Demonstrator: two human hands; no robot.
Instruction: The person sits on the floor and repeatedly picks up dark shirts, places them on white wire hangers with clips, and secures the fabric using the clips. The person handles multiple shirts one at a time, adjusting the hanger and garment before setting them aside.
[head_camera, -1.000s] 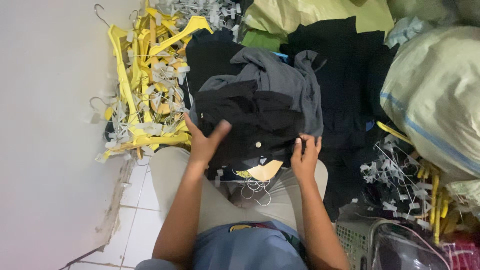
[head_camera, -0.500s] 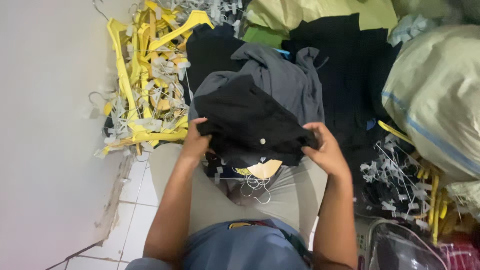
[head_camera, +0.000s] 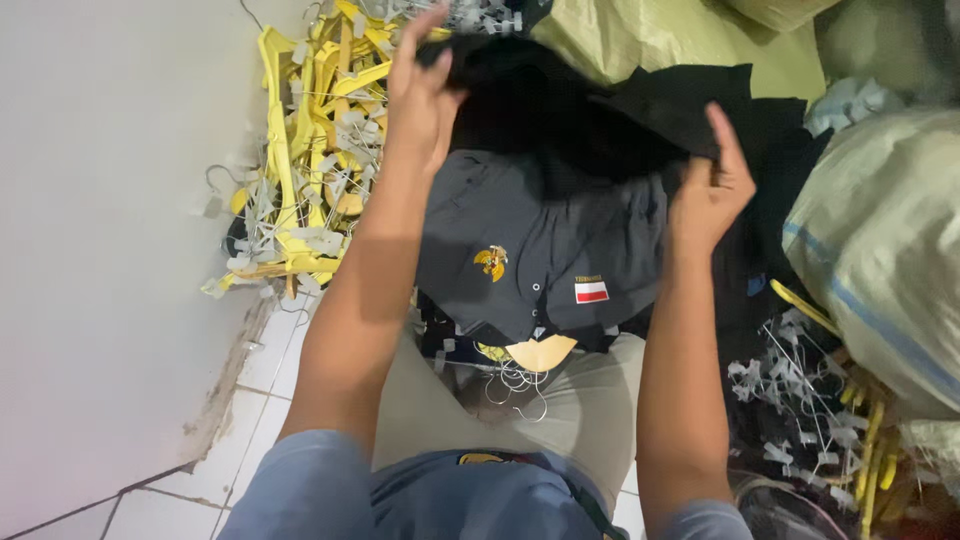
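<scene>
Both hands have gone up since a moment ago, lifting the black garment off the pile. Left hand grips its far edge with fingers half spread, right hand pinches the other side. Underneath, a dark grey shirt with small badges now shows on the lap. Yellow hangers heaped left, what's probably a pale sack right
</scene>
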